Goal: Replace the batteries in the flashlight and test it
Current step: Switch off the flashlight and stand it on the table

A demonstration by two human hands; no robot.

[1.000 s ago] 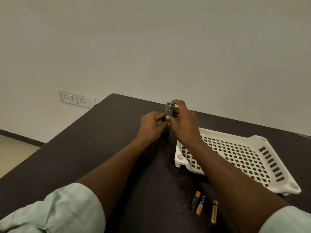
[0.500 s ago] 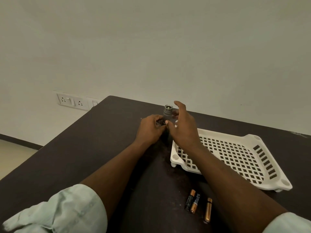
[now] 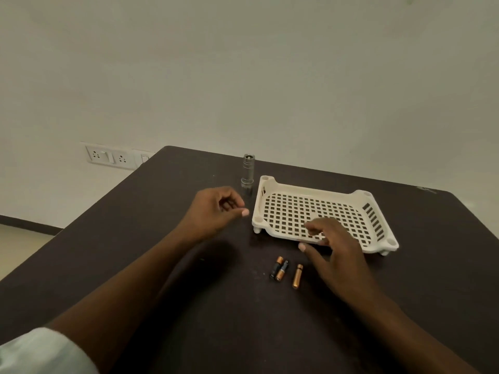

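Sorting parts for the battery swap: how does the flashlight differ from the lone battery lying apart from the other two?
The flashlight stands upright; the lone battery lies flat. The flashlight is grey metal, the battery copper-coloured. The flashlight sits beyond the tray, the battery nearer the person. Both rest on the table, unheld.

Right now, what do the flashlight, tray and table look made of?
Flashlight: likely metal, grey with a satin sheen and ringed grooves along the barrel.
Tray: looks like moulded plastic, cream, slightly glossy, with a grid of square holes and rounded corner feet.
Table: dark brown, matte, with pale scuffs; probably laminate or painted wood, cannot tell which.
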